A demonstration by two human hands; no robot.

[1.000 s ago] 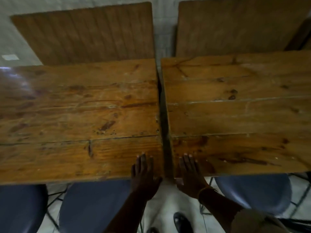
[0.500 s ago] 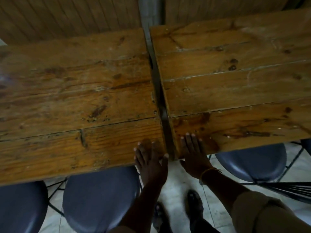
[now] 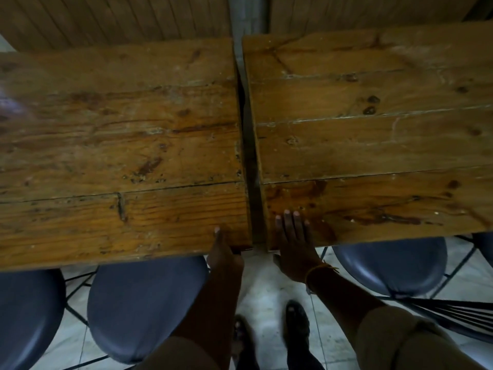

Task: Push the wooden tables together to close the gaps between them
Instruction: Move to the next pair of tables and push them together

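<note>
The left hand (image 3: 225, 253) hooks the near corner of the left counter (image 3: 120, 156), thumb on top and the other fingers out of sight under the edge, so it seems to pinch the board. The right hand (image 3: 294, 241) lies flat on the near corner of the right counter (image 3: 373, 145), fingers together and pointing away, with a band on the wrist.

Between the two corners runs a dark gap (image 3: 252, 169), narrow at the far end and wider by the hands, so the tops are not quite parallel. To my eye the step is drawing these near corners in.

The flat palm may slide on the smooth wood; it would likely do better curled over the edge like the left. Pull both inward evenly and keep fingertips clear of the slot as it shuts. Blue chairs (image 3: 144, 303) sit tucked under both tops, and their frames could catch a leg, so go slowly.
</note>
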